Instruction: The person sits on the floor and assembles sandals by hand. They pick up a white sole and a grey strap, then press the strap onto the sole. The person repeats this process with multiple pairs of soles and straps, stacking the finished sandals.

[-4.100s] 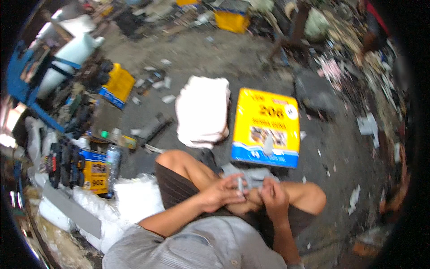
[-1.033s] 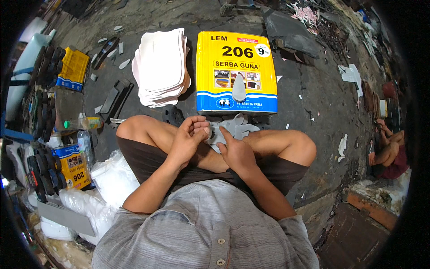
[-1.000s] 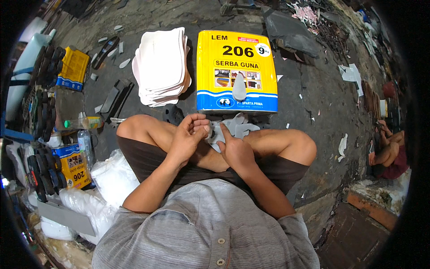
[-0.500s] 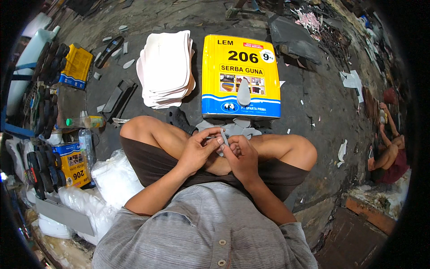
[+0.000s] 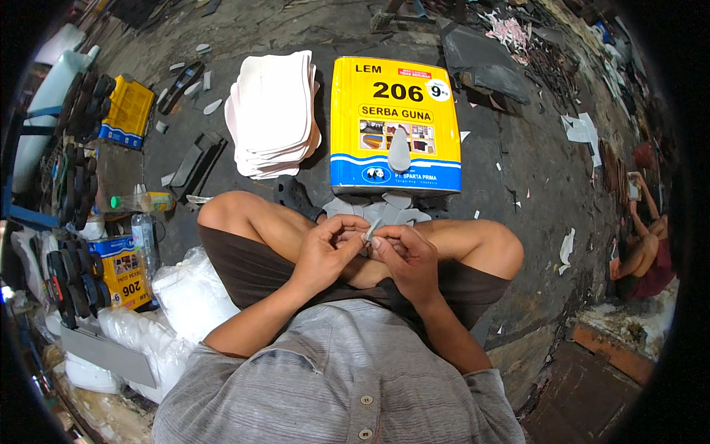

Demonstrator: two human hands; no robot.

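Note:
Above my crossed legs, my left hand (image 5: 330,244) and my right hand (image 5: 408,259) meet over a small, thin grey piece (image 5: 372,229). Fingers and thumbs of both hands pinch it, and it is seen nearly edge-on. Just beyond the hands, several flat grey cut pieces (image 5: 394,211) lie in a loose heap on the floor. Behind them lies a yellow and blue metal can (image 5: 347,126), its printed side up. One grey teardrop-shaped pad (image 5: 399,152) rests on that side.
Left of the can is a stack of white sole-shaped sheets (image 5: 270,111). Bottles (image 5: 143,233), white plastic bags (image 5: 181,292) and a rack of dark soles (image 5: 70,274) stand at the left. Paper scraps (image 5: 580,133) litter the right. Another person (image 5: 643,255) sits at the far right.
The grey piece has tilted from upright to slanting between my fingers. My right hand has turned and shifted slightly right, its fingers now reaching across toward the left hand.

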